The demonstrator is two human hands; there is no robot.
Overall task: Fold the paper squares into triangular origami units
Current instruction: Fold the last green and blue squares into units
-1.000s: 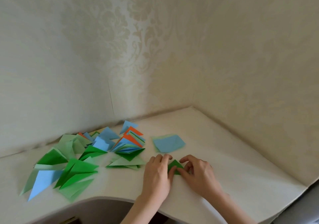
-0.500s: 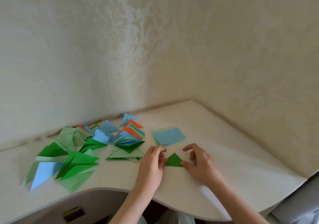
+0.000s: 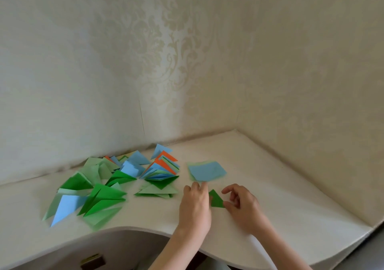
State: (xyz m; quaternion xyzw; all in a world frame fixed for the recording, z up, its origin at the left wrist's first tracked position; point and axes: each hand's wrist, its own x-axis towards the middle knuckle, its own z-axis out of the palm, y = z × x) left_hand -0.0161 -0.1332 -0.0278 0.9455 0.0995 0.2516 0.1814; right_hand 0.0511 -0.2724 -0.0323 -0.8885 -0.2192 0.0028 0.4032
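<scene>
At the desk's front edge, my left hand [image 3: 195, 205] lies flat with fingers straight beside the small dark green folded paper triangle [image 3: 216, 199], while my right hand [image 3: 242, 204] pinches its corner, I judge to steady it. Just beyond sits the stack of pale blue paper squares [image 3: 206, 171], near for the next fold; finished triangular units [image 3: 99, 195] spread leftward on the white desk [image 3: 291, 207].

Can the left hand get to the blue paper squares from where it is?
Probably yes. The left hand lies flat on the table, fingertips pointing at the stack of blue squares just beyond them. Nothing lies between. The small green triangle sits off to the side, by the right hand.
</scene>
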